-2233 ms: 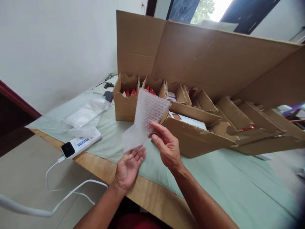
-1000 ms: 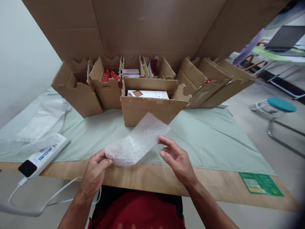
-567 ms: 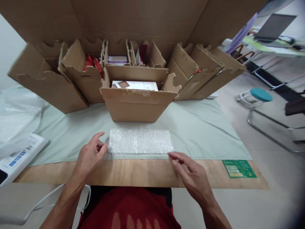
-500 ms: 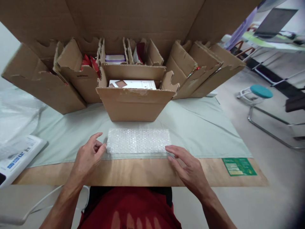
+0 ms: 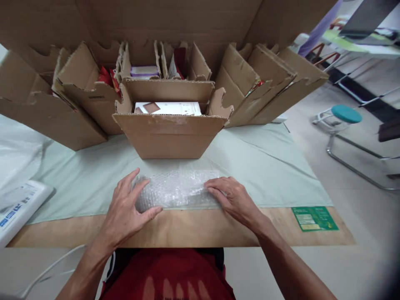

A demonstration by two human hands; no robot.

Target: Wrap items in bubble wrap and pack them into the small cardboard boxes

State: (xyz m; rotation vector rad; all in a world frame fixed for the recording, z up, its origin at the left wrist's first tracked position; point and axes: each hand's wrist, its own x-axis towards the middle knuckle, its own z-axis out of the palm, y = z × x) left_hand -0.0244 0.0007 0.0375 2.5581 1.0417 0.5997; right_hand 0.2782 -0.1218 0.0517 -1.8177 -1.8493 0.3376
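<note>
A clear bubble wrap sleeve [image 5: 178,191] lies crosswise on the pale green cloth near the table's front edge. At its left end is my left hand [image 5: 126,208], fingers and thumb spread apart around that end. My right hand [image 5: 233,198] pinches the sleeve near its right end, thumb and fingertips together on the plastic. Just behind the sleeve stands an open cardboard bin [image 5: 170,139], with a white box [image 5: 175,108] showing inside it.
More cardboard bins [image 5: 83,110] line the back, some with red packets [image 5: 108,78]. A white device [image 5: 23,206] and clear plastic sheeting [image 5: 17,146] sit at left. A green card [image 5: 315,218] lies at the front right. Beyond the table is a teal stool [image 5: 346,113].
My left hand has moved right and spread around the sleeve's left end. My right hand has shifted left and now grips the sleeve, which looks more rumpled.
</note>
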